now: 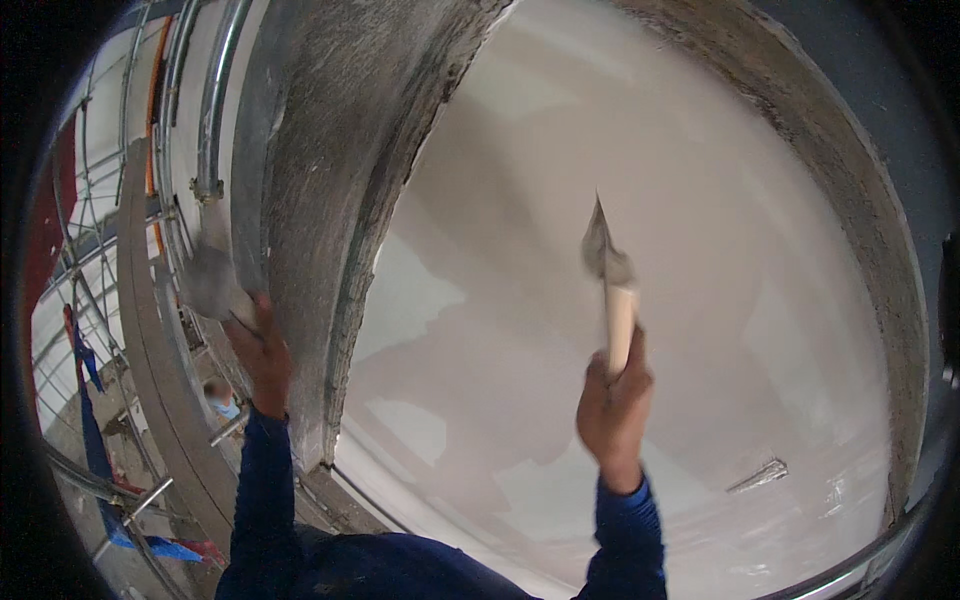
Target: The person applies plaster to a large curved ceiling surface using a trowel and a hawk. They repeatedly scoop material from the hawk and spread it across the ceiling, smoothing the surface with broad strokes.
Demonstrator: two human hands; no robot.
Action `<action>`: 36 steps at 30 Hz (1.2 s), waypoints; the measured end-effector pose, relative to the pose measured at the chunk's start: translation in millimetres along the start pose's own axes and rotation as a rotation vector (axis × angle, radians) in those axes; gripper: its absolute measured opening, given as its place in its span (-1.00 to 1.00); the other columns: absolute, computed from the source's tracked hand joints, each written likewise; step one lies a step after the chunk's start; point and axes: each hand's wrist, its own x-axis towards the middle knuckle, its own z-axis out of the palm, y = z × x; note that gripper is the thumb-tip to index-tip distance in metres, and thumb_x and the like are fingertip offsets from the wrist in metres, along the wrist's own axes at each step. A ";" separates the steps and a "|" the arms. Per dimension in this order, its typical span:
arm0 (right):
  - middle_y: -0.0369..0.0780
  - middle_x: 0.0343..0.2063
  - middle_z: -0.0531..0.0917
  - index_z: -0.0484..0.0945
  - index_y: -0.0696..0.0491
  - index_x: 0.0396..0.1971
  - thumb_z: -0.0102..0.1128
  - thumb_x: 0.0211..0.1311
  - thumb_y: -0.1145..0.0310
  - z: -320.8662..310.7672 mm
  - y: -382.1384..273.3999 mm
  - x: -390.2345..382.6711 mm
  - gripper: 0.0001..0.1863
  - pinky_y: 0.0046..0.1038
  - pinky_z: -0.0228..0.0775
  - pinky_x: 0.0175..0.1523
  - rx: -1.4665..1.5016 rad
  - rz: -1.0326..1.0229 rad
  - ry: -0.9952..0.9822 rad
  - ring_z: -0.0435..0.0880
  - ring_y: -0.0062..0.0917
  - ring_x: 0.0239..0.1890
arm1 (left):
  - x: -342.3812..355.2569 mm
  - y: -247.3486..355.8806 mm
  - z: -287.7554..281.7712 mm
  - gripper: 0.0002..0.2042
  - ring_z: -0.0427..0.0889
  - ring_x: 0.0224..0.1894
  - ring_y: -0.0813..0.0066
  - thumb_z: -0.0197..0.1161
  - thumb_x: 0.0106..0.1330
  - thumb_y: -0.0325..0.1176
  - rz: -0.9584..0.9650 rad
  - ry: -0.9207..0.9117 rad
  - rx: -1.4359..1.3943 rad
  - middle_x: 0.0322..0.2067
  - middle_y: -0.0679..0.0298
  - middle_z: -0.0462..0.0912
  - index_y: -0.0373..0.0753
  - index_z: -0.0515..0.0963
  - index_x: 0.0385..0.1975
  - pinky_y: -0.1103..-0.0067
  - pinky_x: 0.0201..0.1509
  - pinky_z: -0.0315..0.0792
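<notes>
Pale-handled trowel [618, 272], clasped in our right hand [612, 415], before the patchy pale surface [720, 220].
Our left hand [262, 350], well apart, clasps a blurred tool [211, 282] at left; swung right carelessly, it could scrape the rough concrete band [335, 130], shedding grit.

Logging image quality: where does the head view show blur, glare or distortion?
Head view: grey tool in the left hand, blurred; pale-handled tool in the right hand, clearer; glare, low right on the pale surface; fisheye curve along the rough grey border.
</notes>
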 end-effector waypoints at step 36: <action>-0.16 0.26 0.34 0.26 -0.11 0.28 0.00 0.25 0.43 63.4 -7.7 318.1 -0.44 -0.01 0.13 0.33 -1.415 -0.682 0.376 0.30 -0.29 0.30 | 149.8 -15.3 62.8 -0.14 0.65 -0.09 0.06 0.53 -0.18 0.09 0.114 0.148 0.344 -0.07 -0.09 0.57 -0.32 0.37 0.11 0.26 0.09 0.50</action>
